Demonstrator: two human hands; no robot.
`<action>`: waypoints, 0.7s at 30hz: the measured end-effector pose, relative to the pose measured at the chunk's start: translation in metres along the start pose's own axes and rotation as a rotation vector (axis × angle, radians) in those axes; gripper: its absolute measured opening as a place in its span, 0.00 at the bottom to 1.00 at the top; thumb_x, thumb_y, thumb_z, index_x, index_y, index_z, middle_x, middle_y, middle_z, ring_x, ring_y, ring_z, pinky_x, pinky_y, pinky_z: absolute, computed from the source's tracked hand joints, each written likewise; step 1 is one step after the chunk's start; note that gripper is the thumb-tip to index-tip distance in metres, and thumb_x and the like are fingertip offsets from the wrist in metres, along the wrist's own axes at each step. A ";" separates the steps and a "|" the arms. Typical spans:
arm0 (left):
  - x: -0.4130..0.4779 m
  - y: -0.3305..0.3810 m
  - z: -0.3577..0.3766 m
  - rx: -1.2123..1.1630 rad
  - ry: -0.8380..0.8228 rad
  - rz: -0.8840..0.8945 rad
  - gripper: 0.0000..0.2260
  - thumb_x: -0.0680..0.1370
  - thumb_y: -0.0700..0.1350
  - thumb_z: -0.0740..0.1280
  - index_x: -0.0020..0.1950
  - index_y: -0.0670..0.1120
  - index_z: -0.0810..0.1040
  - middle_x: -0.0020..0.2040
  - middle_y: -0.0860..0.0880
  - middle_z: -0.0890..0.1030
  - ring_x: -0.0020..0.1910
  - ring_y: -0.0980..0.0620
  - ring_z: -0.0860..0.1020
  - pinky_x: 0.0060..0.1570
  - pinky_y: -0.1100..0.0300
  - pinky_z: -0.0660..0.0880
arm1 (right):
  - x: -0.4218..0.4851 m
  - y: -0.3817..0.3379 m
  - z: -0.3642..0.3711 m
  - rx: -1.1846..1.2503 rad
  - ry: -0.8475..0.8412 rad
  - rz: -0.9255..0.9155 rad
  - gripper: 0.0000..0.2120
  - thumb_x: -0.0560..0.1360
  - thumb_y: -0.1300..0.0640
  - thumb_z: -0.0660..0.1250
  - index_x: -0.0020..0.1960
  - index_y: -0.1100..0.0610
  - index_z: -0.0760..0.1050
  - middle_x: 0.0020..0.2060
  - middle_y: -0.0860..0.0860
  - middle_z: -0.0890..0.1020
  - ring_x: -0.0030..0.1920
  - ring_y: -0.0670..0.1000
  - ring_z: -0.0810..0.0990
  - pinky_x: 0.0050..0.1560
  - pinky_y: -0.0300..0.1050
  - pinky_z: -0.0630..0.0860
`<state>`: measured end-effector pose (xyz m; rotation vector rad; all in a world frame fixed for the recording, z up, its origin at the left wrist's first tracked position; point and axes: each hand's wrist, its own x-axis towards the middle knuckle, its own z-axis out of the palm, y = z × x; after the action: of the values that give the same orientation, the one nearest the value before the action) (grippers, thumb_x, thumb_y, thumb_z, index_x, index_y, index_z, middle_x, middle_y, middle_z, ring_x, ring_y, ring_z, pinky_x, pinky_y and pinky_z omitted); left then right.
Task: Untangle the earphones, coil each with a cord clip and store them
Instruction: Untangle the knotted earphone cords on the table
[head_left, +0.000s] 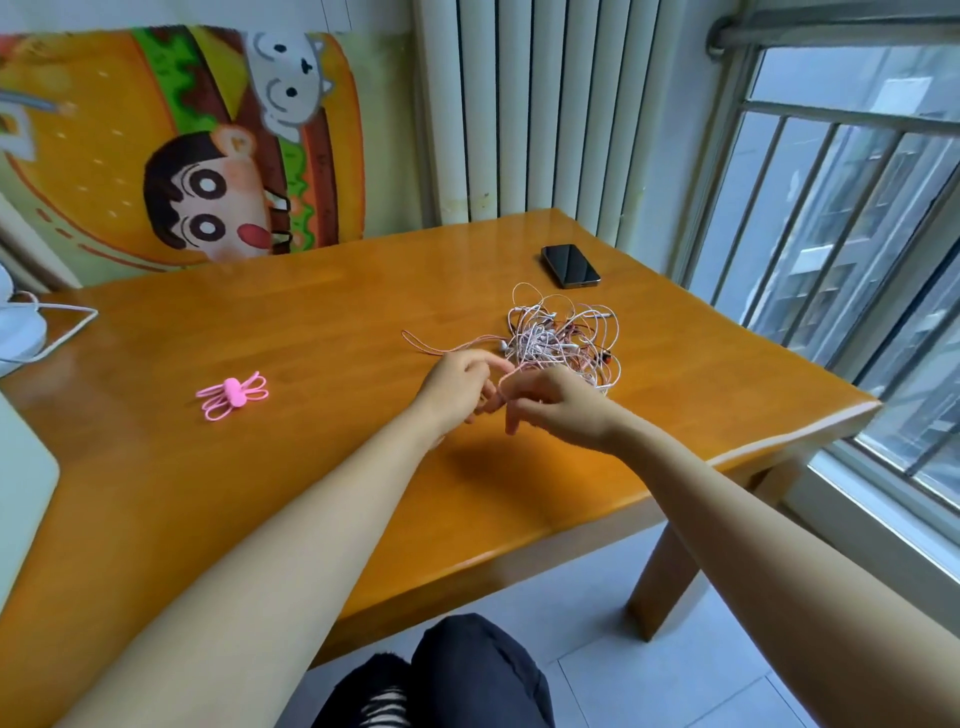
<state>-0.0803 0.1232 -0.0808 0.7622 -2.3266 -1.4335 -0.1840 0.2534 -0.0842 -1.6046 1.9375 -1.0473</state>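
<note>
Fingers (488, 387) of left hand (460, 387) curled nearly shut, pinching a pink cord (447, 349) just on the near side of the tangle of earphones (563, 340). Right hand (553, 400) beside it, almost touching, fingers bent and partly closed on the same strand; exact contact under the knuckles hard to make out. Cord held between both hands, judged so as to draw one earphone free of the heap without dragging the rest along. Free length of that cord trailed left of the tangle across the table (322, 332), looped back on itself. Tangle itself sat loose and unsorted, pink, white and some darker leads mixed. Coiled pink earphone with clip (232, 396) lay well to the left of the tangle, apart from the work, judged already finished and set aside. Phone (570, 265) lay just beyond the tangle, clear of the cords. Storage container not seen.
</note>
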 end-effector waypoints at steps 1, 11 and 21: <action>-0.002 0.002 -0.001 -0.035 -0.015 -0.032 0.13 0.82 0.44 0.56 0.53 0.46 0.81 0.35 0.48 0.75 0.30 0.51 0.70 0.28 0.62 0.65 | -0.001 -0.001 0.002 -0.008 -0.082 0.023 0.11 0.77 0.65 0.62 0.50 0.60 0.83 0.39 0.50 0.84 0.35 0.46 0.78 0.37 0.40 0.72; -0.005 -0.013 -0.006 0.242 -0.057 -0.052 0.06 0.78 0.45 0.68 0.44 0.47 0.84 0.33 0.47 0.78 0.34 0.47 0.72 0.34 0.57 0.67 | 0.017 0.013 -0.009 0.100 0.584 0.259 0.11 0.77 0.65 0.60 0.50 0.58 0.81 0.45 0.53 0.83 0.36 0.49 0.80 0.35 0.41 0.76; 0.005 -0.013 -0.018 0.129 -0.002 0.052 0.06 0.80 0.44 0.64 0.46 0.49 0.80 0.38 0.48 0.79 0.34 0.49 0.74 0.37 0.55 0.69 | 0.051 -0.007 -0.024 0.444 0.645 0.122 0.11 0.77 0.66 0.65 0.58 0.58 0.80 0.52 0.52 0.83 0.55 0.49 0.81 0.55 0.39 0.76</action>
<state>-0.0715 0.1023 -0.0844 0.7286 -2.4408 -1.2724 -0.2097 0.2113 -0.0561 -0.9562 1.9286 -1.9474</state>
